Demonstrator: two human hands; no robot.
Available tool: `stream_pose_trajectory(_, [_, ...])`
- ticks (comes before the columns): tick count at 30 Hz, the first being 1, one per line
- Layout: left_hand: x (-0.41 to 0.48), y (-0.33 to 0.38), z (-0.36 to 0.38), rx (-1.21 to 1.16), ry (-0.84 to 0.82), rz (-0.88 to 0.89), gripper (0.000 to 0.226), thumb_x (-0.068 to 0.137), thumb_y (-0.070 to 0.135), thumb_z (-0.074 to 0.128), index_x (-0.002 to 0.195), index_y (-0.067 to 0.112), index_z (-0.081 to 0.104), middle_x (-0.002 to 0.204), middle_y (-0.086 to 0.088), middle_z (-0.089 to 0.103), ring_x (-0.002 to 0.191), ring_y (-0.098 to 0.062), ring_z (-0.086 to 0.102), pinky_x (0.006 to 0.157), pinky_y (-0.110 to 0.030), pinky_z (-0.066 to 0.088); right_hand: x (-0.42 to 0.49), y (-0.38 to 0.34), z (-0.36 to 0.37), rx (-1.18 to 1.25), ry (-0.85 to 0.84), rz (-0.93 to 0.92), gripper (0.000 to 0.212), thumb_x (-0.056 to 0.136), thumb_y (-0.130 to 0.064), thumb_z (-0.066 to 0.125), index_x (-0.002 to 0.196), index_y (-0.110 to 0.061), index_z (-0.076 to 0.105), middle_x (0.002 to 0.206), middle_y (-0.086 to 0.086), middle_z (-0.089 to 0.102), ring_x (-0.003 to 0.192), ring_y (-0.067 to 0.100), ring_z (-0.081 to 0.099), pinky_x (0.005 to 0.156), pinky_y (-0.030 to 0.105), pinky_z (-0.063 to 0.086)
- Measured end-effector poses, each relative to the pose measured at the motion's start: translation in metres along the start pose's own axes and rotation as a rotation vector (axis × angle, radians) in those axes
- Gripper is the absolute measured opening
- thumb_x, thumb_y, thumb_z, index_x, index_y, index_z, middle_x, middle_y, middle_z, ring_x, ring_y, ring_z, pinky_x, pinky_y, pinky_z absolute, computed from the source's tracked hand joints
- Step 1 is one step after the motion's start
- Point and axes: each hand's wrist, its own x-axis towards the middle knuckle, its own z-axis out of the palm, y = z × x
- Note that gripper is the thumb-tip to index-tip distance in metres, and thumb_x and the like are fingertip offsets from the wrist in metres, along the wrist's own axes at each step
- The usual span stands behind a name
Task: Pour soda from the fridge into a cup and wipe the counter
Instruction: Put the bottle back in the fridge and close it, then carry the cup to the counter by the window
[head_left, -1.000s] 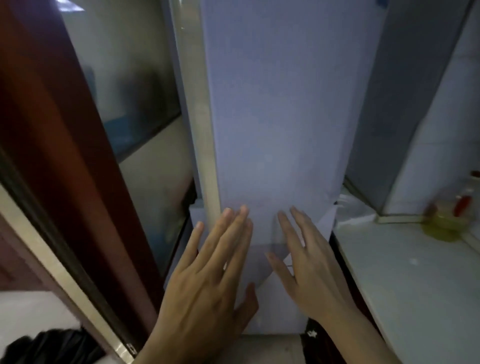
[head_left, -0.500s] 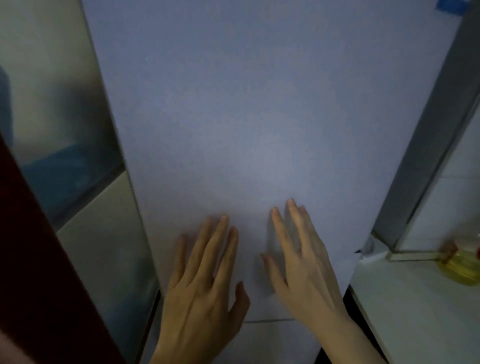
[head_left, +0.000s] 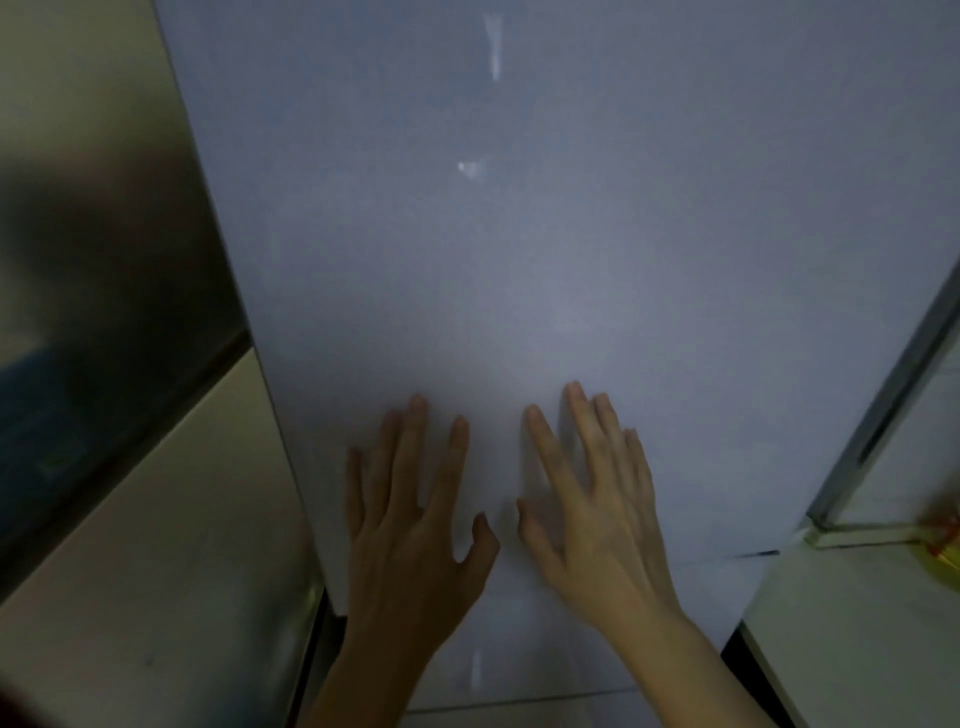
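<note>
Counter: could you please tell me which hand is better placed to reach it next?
Probably the right hand: flat on the door, it lies nearer the counter than the left hand.

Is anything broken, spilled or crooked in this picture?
Nothing stands out. The left hand and right hand lie flat on the pale fridge door, which shows no dents or drips. The visible bit of counter shows no spill. The yellow thing at the right edge is too blurred to judge.
</note>
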Motion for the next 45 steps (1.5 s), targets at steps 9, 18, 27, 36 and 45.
stream_pose_trajectory(9, [0.014, -0.003, 0.031, -0.051, -0.032, -0.03, 0.073, 0.081, 0.036, 0.058, 0.15, 0.021, 0.039, 0.163, -0.016, 0.018, 0.151, -0.038, 0.011, 0.114, -0.064, 0.023, 0.017, 0.009, 0.022, -0.111, -0.029, 0.025, 0.088, 0.088, -0.042, 0.063, 0.158, -0.025, 0.013, 0.166, 0.009, -0.001, 0.152, 0.031, 0.0, 0.116, 0.063, 0.021])
stream_pose_trajectory(18, [0.011, 0.013, 0.029, -0.135, -0.069, -0.022, 0.072, 0.083, 0.038, 0.055, 0.151, 0.021, 0.038, 0.163, -0.013, 0.018, 0.151, -0.035, 0.014, 0.118, -0.059, 0.02, 0.004, 0.019, 0.005, 0.036, -0.043, -0.005, 0.077, 0.093, -0.039, 0.056, 0.157, -0.026, 0.016, 0.166, 0.004, 0.005, 0.152, 0.024, 0.004, 0.119, 0.055, 0.021])
stream_pose_trajectory(27, [-0.037, 0.089, 0.073, -0.416, -0.369, 0.13, 0.069, 0.087, 0.039, 0.05, 0.153, 0.028, 0.033, 0.163, 0.002, 0.024, 0.151, -0.023, 0.02, 0.118, -0.054, 0.024, -0.102, 0.079, -0.002, -0.015, -0.118, 0.306, 0.066, 0.092, -0.044, 0.046, 0.153, -0.022, 0.032, 0.158, 0.003, 0.034, 0.146, 0.023, 0.03, 0.112, 0.053, 0.034])
stream_pose_trajectory(36, [-0.077, 0.224, 0.113, -0.588, -0.653, 0.397, 0.065, 0.087, 0.044, 0.051, 0.149, 0.028, 0.04, 0.154, 0.0, 0.042, 0.144, -0.024, 0.037, 0.107, -0.052, 0.042, -0.222, 0.138, -0.064, -0.214, -0.166, 0.719, 0.06, 0.091, -0.046, 0.046, 0.146, -0.023, 0.045, 0.15, 0.002, 0.047, 0.14, 0.022, 0.039, 0.11, 0.047, 0.04])
stream_pose_trajectory(45, [-0.105, 0.367, 0.113, -0.709, -0.778, 0.664, 0.066, 0.085, 0.045, 0.045, 0.149, 0.031, 0.04, 0.155, 0.006, 0.04, 0.146, -0.017, 0.032, 0.116, -0.046, 0.033, -0.322, 0.187, -0.147, -0.348, -0.127, 1.017, 0.06, 0.092, -0.044, 0.046, 0.148, -0.024, 0.041, 0.153, 0.003, 0.042, 0.143, 0.022, 0.036, 0.109, 0.048, 0.042])
